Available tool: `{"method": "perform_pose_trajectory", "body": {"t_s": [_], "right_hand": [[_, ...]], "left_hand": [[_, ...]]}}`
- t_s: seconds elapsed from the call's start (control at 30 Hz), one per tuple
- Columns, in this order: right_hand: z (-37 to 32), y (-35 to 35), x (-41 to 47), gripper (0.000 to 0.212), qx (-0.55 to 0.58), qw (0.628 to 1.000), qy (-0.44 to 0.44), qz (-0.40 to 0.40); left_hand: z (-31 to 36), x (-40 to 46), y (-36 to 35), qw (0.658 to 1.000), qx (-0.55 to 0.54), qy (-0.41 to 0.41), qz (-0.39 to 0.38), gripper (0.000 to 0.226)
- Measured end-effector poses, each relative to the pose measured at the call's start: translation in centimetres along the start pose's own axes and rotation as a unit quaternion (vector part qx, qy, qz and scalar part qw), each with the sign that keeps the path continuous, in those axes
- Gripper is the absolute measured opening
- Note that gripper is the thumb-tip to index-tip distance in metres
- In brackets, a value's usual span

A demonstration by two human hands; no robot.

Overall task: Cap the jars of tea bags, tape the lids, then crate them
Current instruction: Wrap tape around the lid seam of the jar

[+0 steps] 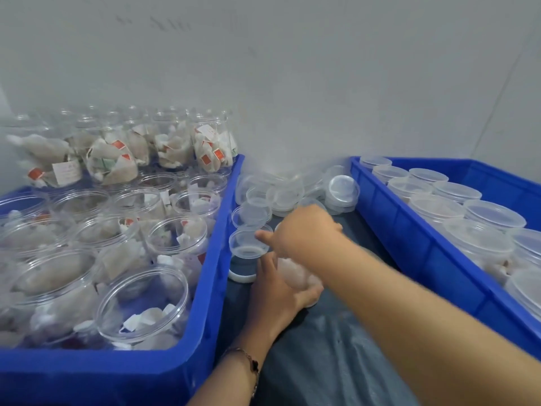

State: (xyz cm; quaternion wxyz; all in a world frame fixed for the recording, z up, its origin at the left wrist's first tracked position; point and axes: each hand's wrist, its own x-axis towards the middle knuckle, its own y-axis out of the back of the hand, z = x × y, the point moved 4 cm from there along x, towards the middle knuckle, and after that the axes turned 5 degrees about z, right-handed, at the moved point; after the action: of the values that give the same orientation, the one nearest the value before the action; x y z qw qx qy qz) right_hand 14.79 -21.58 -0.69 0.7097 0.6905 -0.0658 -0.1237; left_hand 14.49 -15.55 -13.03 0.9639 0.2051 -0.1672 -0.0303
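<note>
Between two blue crates, my left hand [276, 291] grips a clear jar of tea bags [297, 278] standing on the dark table cover. My right hand [304, 230] lies over the jar's top, fingers curled down round a clear lid [277, 227] of which only a sliver of rim shows. Its thumb points left and touches a loose lid [248, 244]. A pile of clear lids [281, 194] lies behind the hands. A white tape roll [241, 272] sits just left of my left hand.
The left blue crate [210, 259] holds several open jars of tea bags [140, 300], with more stacked at the back. The right blue crate [409, 244] holds several capped jars [494, 213]. A grey wall closes off the back.
</note>
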Motion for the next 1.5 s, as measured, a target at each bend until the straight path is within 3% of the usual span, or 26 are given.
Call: {"method": "perform_pose_trajectory", "body": {"t_s": [0.07, 0.13, 0.2, 0.27, 0.37, 0.43, 0.53, 0.6, 0.67, 0.8, 0.87, 0.93, 1.0, 1.07, 1.13, 1.2, 1.27, 1.33, 1.37, 1.43, 1.5], "right_hand": [[1.1, 2.2, -0.3, 0.059, 0.041, 0.997, 0.058, 0.016], [2.6, 4.2, 0.1, 0.051, 0.007, 0.996, 0.075, 0.045], [3.3, 4.3, 1.5, 0.056, -0.016, 0.992, 0.105, 0.061], [3.0, 2.8, 1.9, 0.062, 0.024, 0.98, 0.193, 0.038], [2.4, -1.0, 1.7, 0.056, 0.059, 0.965, 0.255, 0.022], [2.2, -2.6, 1.3, 0.046, 0.091, 0.965, 0.226, 0.096], [1.1, -3.0, 0.5, 0.035, 0.066, 0.971, 0.097, 0.207], [0.1, -3.0, 0.5, 0.05, 0.056, 0.979, 0.013, 0.197], [0.1, -2.5, 0.5, 0.066, 0.049, 0.988, -0.014, 0.146], [1.9, -0.2, 1.0, 0.066, 0.035, 0.997, 0.062, 0.031], [2.5, 0.6, 1.5, 0.076, 0.006, 0.992, 0.113, 0.049], [2.5, 0.2, 1.7, 0.069, 0.005, 0.975, 0.211, 0.066], [2.9, -1.4, 1.6, 0.058, 0.069, 0.966, 0.241, 0.061], [3.0, -2.8, 1.4, 0.048, 0.136, 0.959, 0.211, 0.131], [2.5, -3.3, 1.1, 0.043, 0.12, 0.954, 0.169, 0.214], [2.1, -3.4, 1.2, 0.043, 0.12, 0.95, 0.15, 0.244], [2.9, -3.3, 1.1, 0.036, 0.255, 0.918, 0.154, 0.263], [5.5, -3.5, 0.7, 0.023, 0.474, 0.82, 0.115, 0.299], [7.2, -4.2, 0.8, 0.022, 0.508, 0.797, 0.072, 0.319], [10.0, -6.8, 1.0, 0.03, 0.419, 0.866, -0.005, 0.273], [11.5, -10.4, 1.0, 0.042, 0.299, 0.941, 0.004, 0.159]], "left_hand": [[-0.6, 0.0, -0.2, 0.999, 0.012, 0.022, 0.023, 0.091], [-0.7, 0.0, -0.3, 0.999, 0.012, 0.022, 0.045, 0.091], [-0.6, 0.1, -0.4, 0.999, 0.009, 0.02, 0.045, 0.091], [-0.8, 0.2, -0.6, 0.999, -0.01, 0.031, 0.038, 0.09], [-0.7, 0.3, -0.6, 0.999, -0.002, 0.042, 0.026, 0.088], [-0.6, 0.6, -0.6, 0.999, 0.022, 0.033, 0.018, 0.087], [0.1, 0.7, -0.5, 1.0, 0.028, -0.004, 0.01, 0.073], [0.4, 0.6, -0.4, 0.998, 0.035, -0.052, 0.004, 0.073], [0.3, 0.4, -0.3, 0.997, 0.026, -0.066, 0.011, 0.076], [-0.7, 0.1, -0.5, 0.999, 0.012, 0.006, 0.05, 0.08], [-1.0, 0.3, -0.8, 0.999, 0.021, 0.013, 0.048, 0.083], [-1.1, 0.5, -0.9, 0.999, 0.017, 0.022, 0.038, 0.09], [-1.0, 0.7, -0.9, 0.999, 0.022, 0.022, 0.03, 0.092], [-0.6, 0.9, -0.9, 0.999, 0.031, 0.016, 0.024, 0.082], [-0.2, 1.1, -0.9, 0.999, 0.025, 0.002, 0.021, 0.067], [-0.2, 1.1, -0.8, 1.0, 0.02, -0.002, 0.015, 0.064], [-0.5, 0.8, -0.8, 0.999, 0.007, 0.026, 0.023, 0.076], [-0.8, 0.2, -0.6, 0.998, 0.011, 0.043, 0.047, 0.084], [-0.8, 0.0, -0.5, 0.998, 0.014, 0.041, 0.054, 0.085], [-0.8, -0.2, -0.4, 0.998, 0.009, 0.033, 0.049, 0.087], [-1.0, 0.0, -0.4, 0.998, 0.004, 0.037, 0.041, 0.089]]}}
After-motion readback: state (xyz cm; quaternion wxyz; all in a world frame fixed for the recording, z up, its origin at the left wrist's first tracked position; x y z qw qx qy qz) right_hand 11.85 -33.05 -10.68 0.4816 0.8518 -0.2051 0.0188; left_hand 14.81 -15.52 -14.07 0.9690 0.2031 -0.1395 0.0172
